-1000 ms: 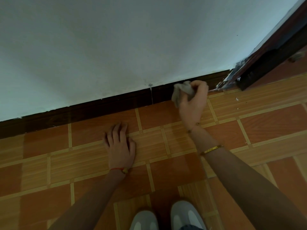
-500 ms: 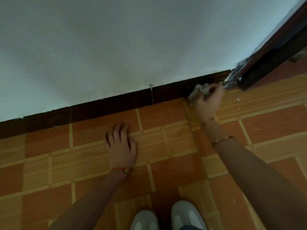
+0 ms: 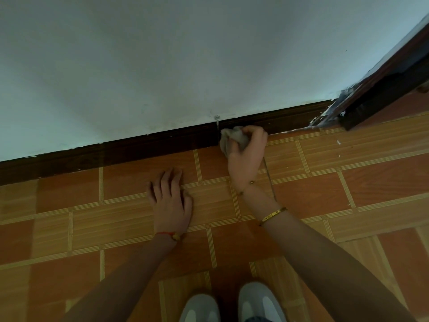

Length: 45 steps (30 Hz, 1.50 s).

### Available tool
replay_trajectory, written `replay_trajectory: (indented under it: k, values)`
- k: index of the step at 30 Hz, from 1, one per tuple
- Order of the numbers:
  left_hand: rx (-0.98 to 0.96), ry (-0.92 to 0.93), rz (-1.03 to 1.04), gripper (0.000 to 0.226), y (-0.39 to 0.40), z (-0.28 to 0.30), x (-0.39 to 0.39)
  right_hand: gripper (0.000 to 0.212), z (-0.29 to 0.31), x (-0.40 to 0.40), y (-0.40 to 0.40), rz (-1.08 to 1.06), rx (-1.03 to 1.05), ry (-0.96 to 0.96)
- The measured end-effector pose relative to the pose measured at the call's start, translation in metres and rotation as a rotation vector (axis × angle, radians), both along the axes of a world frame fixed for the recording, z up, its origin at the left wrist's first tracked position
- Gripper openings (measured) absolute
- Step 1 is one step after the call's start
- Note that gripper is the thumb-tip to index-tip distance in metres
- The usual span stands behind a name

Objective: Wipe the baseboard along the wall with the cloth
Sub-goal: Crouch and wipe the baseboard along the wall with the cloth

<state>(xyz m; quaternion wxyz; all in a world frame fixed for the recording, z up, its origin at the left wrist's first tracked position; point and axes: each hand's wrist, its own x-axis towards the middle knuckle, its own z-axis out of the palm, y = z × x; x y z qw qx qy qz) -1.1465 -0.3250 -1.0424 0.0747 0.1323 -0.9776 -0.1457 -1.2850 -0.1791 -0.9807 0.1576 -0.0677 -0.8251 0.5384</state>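
Room: orange-and-tan tiled floor (image 3: 348, 182) ran up to a plain white painted wall (image 3: 162, 54), with a dark brown wooden door frame (image 3: 383, 89) at the far right.
Baseboard: the long dark brown wooden baseboard (image 3: 116, 152) lay where wall met floor, with a vertical joint showing near its middle.
Cloth: the crumpled pale grey cloth (image 3: 232, 138) was pressed against the baseboard just right of that joint, its lower edge touching the tile.
Right hand: the right hand (image 3: 246, 154) had its fingers curled tight round the cloth, bunching it into a pad so the push went into the wood's face.
Left hand: the left hand (image 3: 169, 201) lay flat on the floor, fingers slightly spread and holding nothing, seemingly propping the crouched body's weight.
Feet: two grey-and-white shoes (image 3: 232, 305) pointed at the wall, well back from the hands.
Contact: from where I stood the cloth looked to reach the baseboard's upper edge, though the hand hid part of it.
Change: half a second before, the cloth had been over by the door-frame end; it had since swept left along the baseboard to the joint, while the bracing hand stayed put.
Remaining: by my judgement, the long stretch left of the joint was yet to be wiped.
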Motion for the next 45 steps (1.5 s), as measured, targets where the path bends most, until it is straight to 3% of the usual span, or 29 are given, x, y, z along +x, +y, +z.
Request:
replay_trajectory:
  k: [5, 18, 27, 33, 39, 45]
  values:
    - [0.008, -0.021, -0.014, 0.051, -0.003, 0.001, -0.003, 0.024, 0.026, -0.017, 0.02, -0.24, -0.161, 0.118]
    - [0.001, -0.092, 0.008, 0.05, -0.05, 0.016, 0.034, 0.025, 0.013, 0.028, -0.07, 0.147, -0.021, 0.084]
    - [0.015, -0.091, -0.006, 0.052, -0.06, 0.009, 0.039, 0.023, 0.019, -0.003, -0.009, -0.17, -0.072, 0.137]
    - [-0.003, -0.087, 0.003, 0.052, -0.061, 0.003, 0.04, 0.023, 0.022, 0.017, -0.062, -0.035, -0.086, 0.147]
    - [-0.024, -0.058, -0.01, 0.05, -0.061, 0.003, 0.04, 0.026, 0.015, 0.035, -0.095, 0.227, 0.052, 0.118]
    - [-0.002, -0.047, -0.006, 0.051, -0.06, 0.002, 0.041, 0.027, 0.008, 0.014, -0.039, -0.026, 0.078, 0.048]
